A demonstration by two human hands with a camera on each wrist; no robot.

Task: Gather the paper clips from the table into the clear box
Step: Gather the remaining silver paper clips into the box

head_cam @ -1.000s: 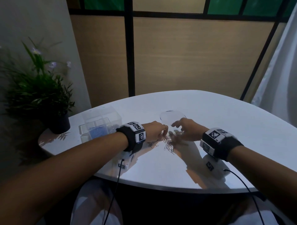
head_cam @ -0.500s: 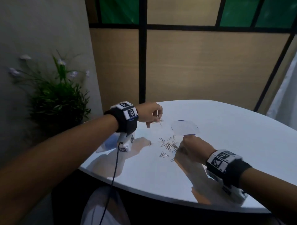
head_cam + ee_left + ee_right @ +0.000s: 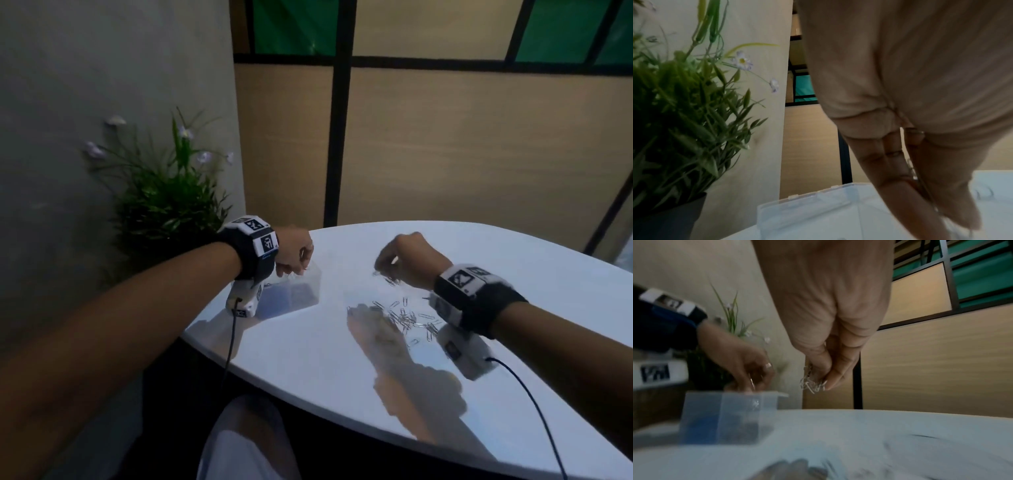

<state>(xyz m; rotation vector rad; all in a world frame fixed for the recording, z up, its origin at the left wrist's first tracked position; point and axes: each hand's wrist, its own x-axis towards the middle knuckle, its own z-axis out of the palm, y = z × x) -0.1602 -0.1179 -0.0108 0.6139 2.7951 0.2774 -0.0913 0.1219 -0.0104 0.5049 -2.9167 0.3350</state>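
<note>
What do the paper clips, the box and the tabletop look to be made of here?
Paper clips: thin bent wire, silvery with glints, probably metal. Clear box: see-through, slightly frosted walls with a moulded rim, likely plastic. Table: white, smooth and glossy, since it mirrors the arms; the material under the finish cannot be told.

1 clear box [image 3: 301, 291]. 1 potted plant [image 3: 164, 205] just left of the box. 2 hands over the counter [image 3: 342, 359]. Loose paper clips [image 3: 404, 317] right of the box: roughly 20, blurred and overlapping, so no exact count. 1 small clip bunch [image 3: 813, 384] in the right grip.
</note>
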